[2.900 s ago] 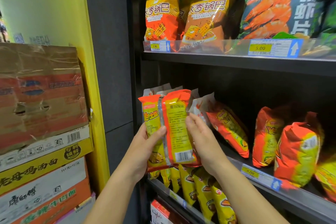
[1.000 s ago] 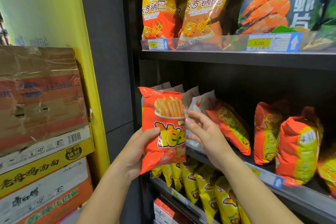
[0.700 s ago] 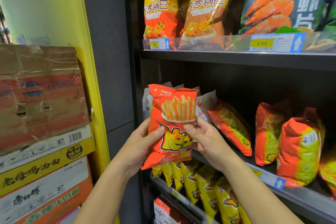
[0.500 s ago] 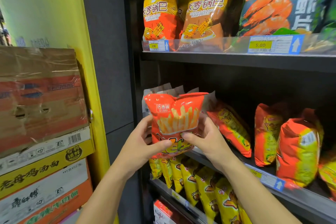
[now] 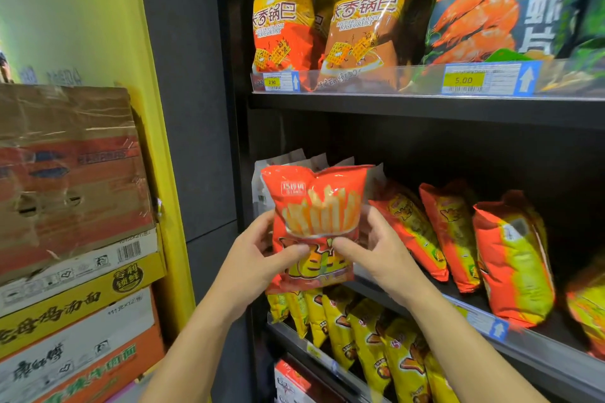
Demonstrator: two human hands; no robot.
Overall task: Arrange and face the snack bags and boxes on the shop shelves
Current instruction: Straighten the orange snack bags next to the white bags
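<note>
An orange fries bag [image 5: 319,206] stands upright at the left end of the middle shelf [image 5: 510,342], its front with the fries picture turned towards me. My left hand [image 5: 258,258] grips its lower left edge and my right hand [image 5: 376,252] its lower right edge, thumbs pressed on the front. Pale backs of more bags [image 5: 288,159] show right behind it. To the right, several orange and yellow bags [image 5: 510,258] lean sideways with their edges facing out.
Rice crust bags [image 5: 284,23] and a large shrimp chip bag [image 5: 491,3] fill the upper shelf. Yellow bags [image 5: 370,337] hang in a row on the shelf below. Stacked cardboard cartons [image 5: 68,180] stand at the left against a yellow wall.
The fries bag was turned from back to front, then both hands pushed it up and in against the row at the shelf's left end.
</note>
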